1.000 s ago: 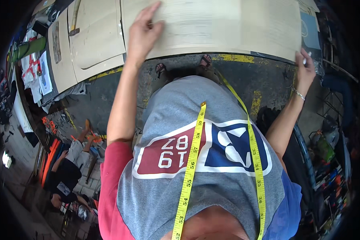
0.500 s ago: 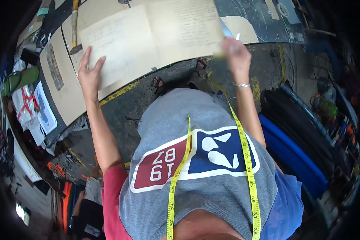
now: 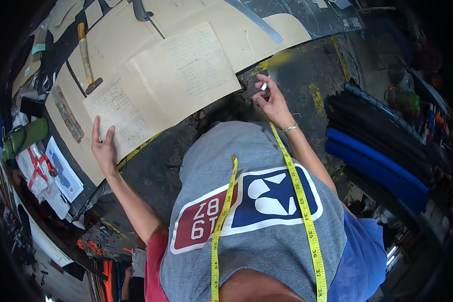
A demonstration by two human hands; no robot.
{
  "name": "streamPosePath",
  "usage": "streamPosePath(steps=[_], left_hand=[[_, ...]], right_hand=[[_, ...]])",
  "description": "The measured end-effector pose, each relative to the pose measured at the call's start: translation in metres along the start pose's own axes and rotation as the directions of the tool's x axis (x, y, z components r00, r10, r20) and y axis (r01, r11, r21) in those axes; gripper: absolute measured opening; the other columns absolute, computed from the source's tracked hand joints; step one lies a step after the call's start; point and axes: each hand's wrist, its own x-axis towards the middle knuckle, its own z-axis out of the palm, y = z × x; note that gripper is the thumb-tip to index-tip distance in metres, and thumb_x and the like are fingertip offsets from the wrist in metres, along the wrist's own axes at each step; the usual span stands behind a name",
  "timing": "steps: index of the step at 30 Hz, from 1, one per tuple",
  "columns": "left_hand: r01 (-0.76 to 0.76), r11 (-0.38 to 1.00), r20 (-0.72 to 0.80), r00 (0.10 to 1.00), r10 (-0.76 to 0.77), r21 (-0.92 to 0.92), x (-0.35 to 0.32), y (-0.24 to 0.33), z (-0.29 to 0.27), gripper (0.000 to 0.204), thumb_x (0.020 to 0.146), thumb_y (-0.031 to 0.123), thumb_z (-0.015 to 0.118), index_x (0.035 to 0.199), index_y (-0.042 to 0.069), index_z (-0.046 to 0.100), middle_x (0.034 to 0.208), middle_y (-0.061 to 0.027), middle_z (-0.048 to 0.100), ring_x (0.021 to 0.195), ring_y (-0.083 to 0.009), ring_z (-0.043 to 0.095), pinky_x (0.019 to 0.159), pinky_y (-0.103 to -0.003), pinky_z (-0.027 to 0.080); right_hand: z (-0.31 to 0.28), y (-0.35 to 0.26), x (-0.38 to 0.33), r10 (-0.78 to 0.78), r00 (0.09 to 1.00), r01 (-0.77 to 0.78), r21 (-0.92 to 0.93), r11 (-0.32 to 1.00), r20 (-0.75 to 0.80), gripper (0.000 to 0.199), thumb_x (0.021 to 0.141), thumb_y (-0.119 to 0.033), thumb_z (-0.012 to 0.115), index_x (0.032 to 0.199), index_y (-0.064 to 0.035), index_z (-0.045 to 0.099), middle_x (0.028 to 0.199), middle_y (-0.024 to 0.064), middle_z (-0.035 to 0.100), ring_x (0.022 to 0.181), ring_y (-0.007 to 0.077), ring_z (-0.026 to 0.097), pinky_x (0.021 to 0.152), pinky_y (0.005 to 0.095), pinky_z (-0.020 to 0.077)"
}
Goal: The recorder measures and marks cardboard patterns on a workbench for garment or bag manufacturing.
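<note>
An opened, folded sheet of tan paper [image 3: 162,90] with handwriting and small sketches lies on the tan sheet material [image 3: 201,30] of the table, its lower edge near me. My left hand [image 3: 104,147] rests at its left edge, forefinger and thumb stretched apart. Just off the table's front edge, to the right of the paper, my right hand [image 3: 273,104] is closed round a short white pen-like stick [image 3: 263,86]. Its exact kind is too small to tell. A yellow measuring tape [image 3: 307,211] hangs round my neck.
A wooden-handled hammer [image 3: 85,55] and a worn flat bar [image 3: 68,113] lie left of the paper. A long ruler [image 3: 256,21] and a dark-handled tool [image 3: 141,11] lie farther back. Folded black and blue cloth [image 3: 377,161] is stacked at the right; a green roll [image 3: 27,137] is at the left.
The paper has come nearer and tilted, uncovering the ruler and more of the table. My right hand has moved down and left, off the paper's edge, still with the white stick.
</note>
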Motion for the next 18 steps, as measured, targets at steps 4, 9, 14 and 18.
streamPosePath(steps=[4,9,14,18], left_hand=[[0.032,0.996,0.013,0.999,-0.031,-0.089,0.003,-0.009,-0.002,0.058,0.088,0.002,0.071,0.143,0.003,0.052,0.139,-0.0120,0.056,0.121,-0.0184,0.055,0.103,-0.029,0.042],[0.180,0.975,0.193,0.969,-0.153,-0.134,0.019,-0.074,-0.043,0.050,0.093,0.004,0.063,0.142,0.002,0.053,0.136,-0.0126,0.058,0.119,-0.0181,0.057,0.101,-0.031,0.045],[0.175,0.964,0.207,0.969,-0.133,-0.199,0.027,-0.080,-0.045,0.050,0.093,0.005,0.063,0.142,0.002,0.053,0.137,-0.0132,0.058,0.120,-0.0193,0.056,0.102,-0.032,0.044],[0.174,0.951,0.206,0.971,-0.122,-0.257,0.035,-0.049,-0.029,0.050,0.092,0.006,0.063,0.141,0.002,0.054,0.137,-0.0139,0.058,0.122,-0.0206,0.056,0.103,-0.032,0.044]], right_hand=[[-0.003,0.009,0.000,0.133,0.989,-0.128,0.072,0.989,-0.064,0.035,0.100,-0.009,0.058,0.134,-0.0068,0.052,0.103,0.0027,0.058,0.079,0.0082,0.057,0.072,0.0231,0.0503],[-0.007,-0.013,-0.004,0.249,0.963,-0.262,-0.140,0.955,-0.104,0.028,0.103,-0.030,0.056,0.114,-0.0062,0.066,0.089,0.0020,0.061,0.071,0.0083,0.054,0.060,0.0257,0.0429],[0.003,0.025,0.001,-0.433,0.895,0.328,-0.503,0.800,-0.104,0.029,0.101,-0.031,0.057,0.097,-0.0039,0.066,0.070,0.0068,0.059,0.067,0.0204,0.056,0.065,0.0339,0.0462],[0.015,-0.023,-0.004,0.224,0.957,-0.144,-0.368,0.919,0.184,0.037,0.102,-0.036,0.055,0.085,-0.0037,0.058,0.075,0.0053,0.063,0.075,0.0166,0.062,0.072,0.0309,0.0503]])
